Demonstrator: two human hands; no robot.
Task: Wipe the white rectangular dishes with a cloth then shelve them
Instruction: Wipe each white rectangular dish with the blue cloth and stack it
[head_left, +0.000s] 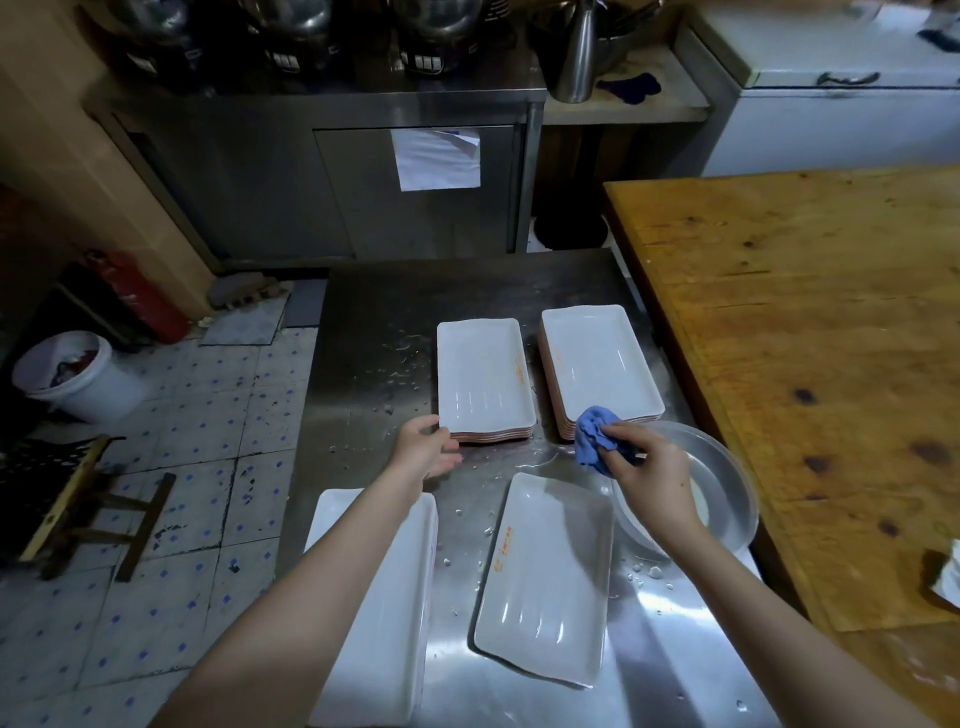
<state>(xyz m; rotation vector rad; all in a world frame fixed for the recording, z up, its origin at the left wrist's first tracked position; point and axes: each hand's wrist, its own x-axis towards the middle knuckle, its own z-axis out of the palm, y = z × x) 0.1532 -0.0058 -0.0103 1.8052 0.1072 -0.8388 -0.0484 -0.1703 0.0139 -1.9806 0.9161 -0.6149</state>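
**Wiping dishes: cloth in one grip, the other loose**

The right grip (649, 467) is pinching a crumpled blue cloth (592, 439), soft and bunched up, and holding it right at the near corner of the far right stack (600, 358) of glossy white rectangular dishes. The left grip (423, 447) is hanging loose with relaxed fingers and holding nothing. It's just at the near corner of the far left stack (485, 379), and I can't tell if it's touching. A single dish (545, 577), shallow with rounded corners and orange lettering, is lying on the wet steel table (374, 364) between both forearms. A near stack (405, 613) is sitting under the left forearm. A clear round basin (727, 499) is sitting beneath the right wrist.
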